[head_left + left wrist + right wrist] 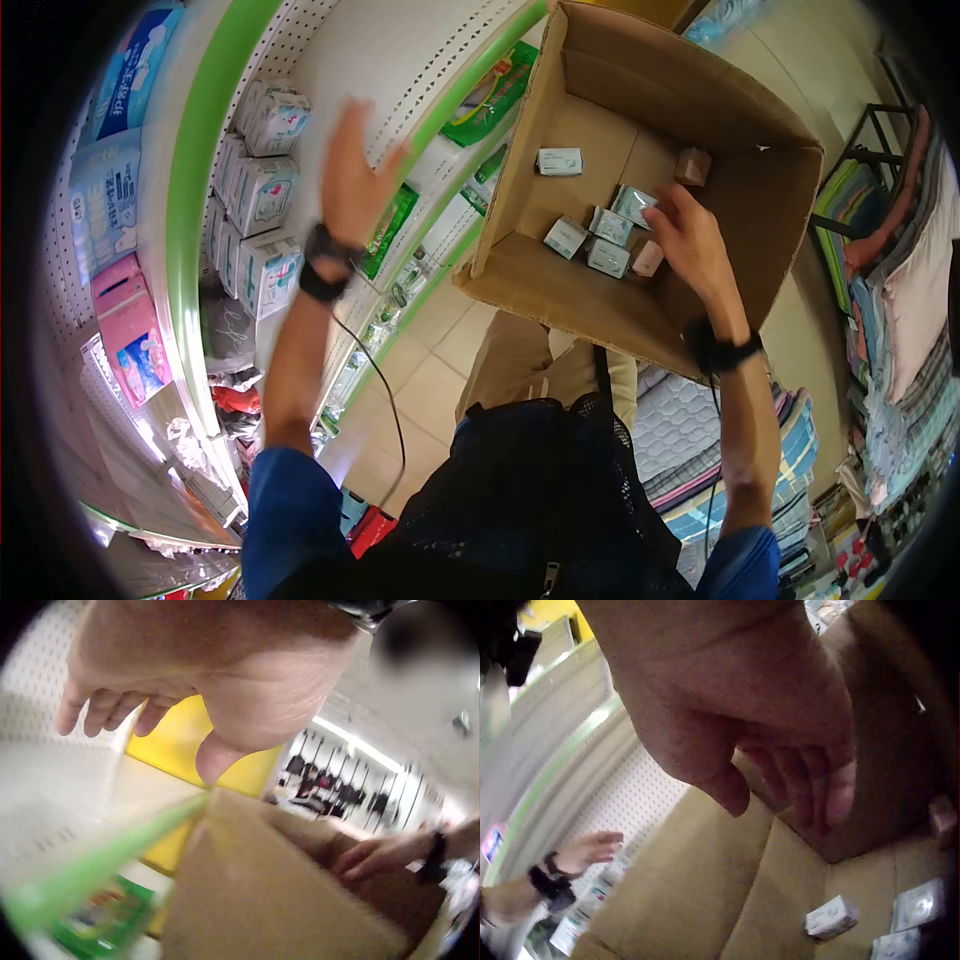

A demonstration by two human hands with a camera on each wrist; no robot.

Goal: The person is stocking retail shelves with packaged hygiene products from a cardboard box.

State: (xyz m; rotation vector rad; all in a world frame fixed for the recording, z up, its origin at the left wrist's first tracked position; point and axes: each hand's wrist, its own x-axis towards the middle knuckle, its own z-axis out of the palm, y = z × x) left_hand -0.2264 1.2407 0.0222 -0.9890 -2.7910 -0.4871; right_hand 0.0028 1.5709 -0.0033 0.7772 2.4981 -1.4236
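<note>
My left hand (355, 185), blurred, is raised over the white shelf beside stacked white packs (265, 192); in the left wrist view its fingers hang straight with nothing in them. Over an open cardboard box (690, 85) hovers my right hand (692, 245), fingers loosely bent and empty in the right wrist view. Several small white-and-teal packs lie on the box floor, such as a white pack (559, 161) off to one side and a clustered pack (566, 237). A pinkish pack (692, 166) sits near the far wall, and another pinkish pack (648, 258) is close below the right hand.
Green-edged shelving (195, 200) runs along the left, with blue packages (105, 205) and a pink package (130, 310). Green packages (492, 100) sit on a lower shelf next to the box. Folded bedding (690, 430) is stacked at the right. Cables hang from both wrists.
</note>
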